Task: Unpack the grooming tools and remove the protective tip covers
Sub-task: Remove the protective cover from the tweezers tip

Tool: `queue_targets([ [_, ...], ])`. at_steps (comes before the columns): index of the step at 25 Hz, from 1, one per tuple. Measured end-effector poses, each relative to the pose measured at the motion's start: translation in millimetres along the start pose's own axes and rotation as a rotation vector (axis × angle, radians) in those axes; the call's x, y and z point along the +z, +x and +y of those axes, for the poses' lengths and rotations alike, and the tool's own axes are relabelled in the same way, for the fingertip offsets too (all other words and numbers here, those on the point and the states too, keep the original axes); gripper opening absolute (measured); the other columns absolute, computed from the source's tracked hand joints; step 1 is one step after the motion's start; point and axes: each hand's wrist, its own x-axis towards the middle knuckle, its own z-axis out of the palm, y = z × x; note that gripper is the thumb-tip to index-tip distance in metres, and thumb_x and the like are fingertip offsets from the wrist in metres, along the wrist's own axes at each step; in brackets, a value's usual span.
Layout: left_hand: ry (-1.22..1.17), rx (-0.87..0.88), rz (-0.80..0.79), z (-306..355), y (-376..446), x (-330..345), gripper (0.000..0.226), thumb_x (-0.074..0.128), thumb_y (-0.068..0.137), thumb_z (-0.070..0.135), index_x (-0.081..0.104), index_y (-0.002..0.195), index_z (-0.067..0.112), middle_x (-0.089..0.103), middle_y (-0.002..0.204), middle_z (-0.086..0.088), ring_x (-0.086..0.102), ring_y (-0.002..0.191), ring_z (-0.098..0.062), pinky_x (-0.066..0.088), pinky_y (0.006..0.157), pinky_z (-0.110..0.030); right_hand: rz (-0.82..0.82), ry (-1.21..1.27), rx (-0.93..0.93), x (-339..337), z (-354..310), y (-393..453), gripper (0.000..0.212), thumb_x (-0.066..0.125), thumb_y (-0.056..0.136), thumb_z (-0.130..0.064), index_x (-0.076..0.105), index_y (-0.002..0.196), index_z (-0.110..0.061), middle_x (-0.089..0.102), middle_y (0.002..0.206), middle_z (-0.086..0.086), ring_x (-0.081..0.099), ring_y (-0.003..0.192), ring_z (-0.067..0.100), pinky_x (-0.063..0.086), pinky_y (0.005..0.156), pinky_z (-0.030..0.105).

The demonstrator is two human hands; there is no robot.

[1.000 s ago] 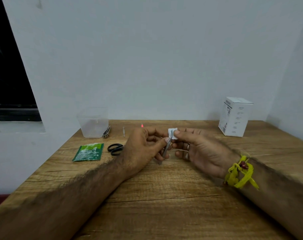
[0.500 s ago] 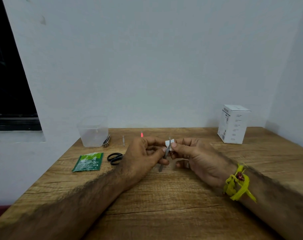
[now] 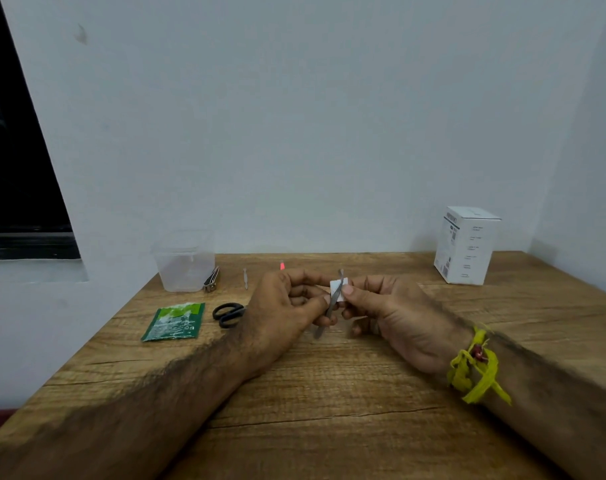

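Head view: both hands meet above the middle of the wooden desk (image 3: 329,410). The left hand (image 3: 281,313) has its fingers curled and its thumb pressed to a thin metal tool (image 3: 330,304), pinching it near the middle of its length. The right hand (image 3: 388,313) pinches a small white wrapper (image 3: 337,289) between thumb and forefinger, and this wrapper lies against the upper half of the tool. The two hands are close together, thumbs almost touching at the tool.

The tool is held in the air, clear of the desk. Its long axis runs on a slant: the lower end points down and toward the person's left, showing below the left thumb, and the upper end points up and away toward the wall, a short tip standing out above the wrapper. Whether that tip bears a cover is too small to tell.

A yellow band (image 3: 474,368) is tied round the right wrist.

On the desk left of the hands lie black scissors (image 3: 228,314) and, further left, a green packet (image 3: 174,321). Behind them a clear plastic tub (image 3: 184,261) stands at the wall, with nail clippers (image 3: 212,279) just beside it. A slim metal pick (image 3: 245,278) lies near the clippers, and a small red-tipped piece (image 3: 282,265) lies behind the left hand. A white box (image 3: 466,244) stands upright at the far right.
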Motion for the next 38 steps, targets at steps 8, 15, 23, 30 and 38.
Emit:
queue_targets([
  [8, -0.025, 0.004, 0.034, 4.6, -1.8, 2.5, 0.015, 0.075, 0.088, 0.005, 0.074, 0.101, 0.013, 0.079, 0.084, -0.007, 0.078, 0.075, -0.023, 0.062, 0.068, -0.026, 0.073, -0.079, -0.081, 6.3, 6.5, 0.1, 0.014, 0.075, 0.084, -0.011, 0.076, 0.095, -0.003, 0.075, 0.089, 0.014, 0.063, 0.073, 0.014, 0.049, 0.054, 0.027],
  [15, 0.089, -0.061, -0.051, 9.7, -6.0, 6.1, 0.025, 0.077, 0.083, -0.002, 0.071, 0.107, 0.005, 0.076, 0.081, -0.019, 0.075, 0.069, -0.023, 0.061, 0.065, -0.025, 0.065, 0.136, -0.004, -8.0, 2.7, 8.2, 0.008, 0.072, 0.083, -0.010, 0.076, 0.090, -0.008, 0.073, 0.084, 0.005, 0.066, 0.074, 0.010, 0.054, 0.063, 0.024],
  [23, 0.089, -0.062, -0.006, 11.6, -7.3, 6.6, 0.029, 0.080, 0.082, -0.001, 0.066, 0.104, 0.012, 0.076, 0.073, -0.012, 0.076, 0.066, -0.025, 0.061, 0.061, -0.026, 0.123, 0.208, -0.012, -7.7, 6.8, 10.6, 0.019, 0.072, 0.080, 0.001, 0.071, 0.098, 0.004, 0.073, 0.081, 0.011, 0.068, 0.066, 0.014, 0.057, 0.059, 0.023],
  [30, 0.088, -0.070, -0.001, 11.3, -6.9, 6.1, 0.027, 0.081, 0.081, 0.002, 0.062, 0.100, 0.009, 0.077, 0.073, -0.010, 0.076, 0.066, -0.025, 0.062, 0.063, -0.030, 0.096, 0.102, 0.027, -3.3, 7.4, 7.5, 0.024, 0.077, 0.073, -0.005, 0.071, 0.094, 0.003, 0.072, 0.079, 0.013, 0.066, 0.066, 0.015, 0.056, 0.061, 0.024],
  [38, 0.088, -0.082, 0.012, 11.6, -6.3, 5.7, 0.040, 0.082, 0.081, 0.003, 0.054, 0.109, 0.011, 0.077, 0.076, -0.012, 0.077, 0.067, -0.029, 0.063, 0.063, -0.031, 0.123, 0.008, 0.001, -4.2, 7.6, 6.9, 0.023, 0.082, 0.065, -0.012, 0.075, 0.085, -0.003, 0.072, 0.076, 0.013, 0.065, 0.068, 0.018, 0.056, 0.065, 0.029],
])
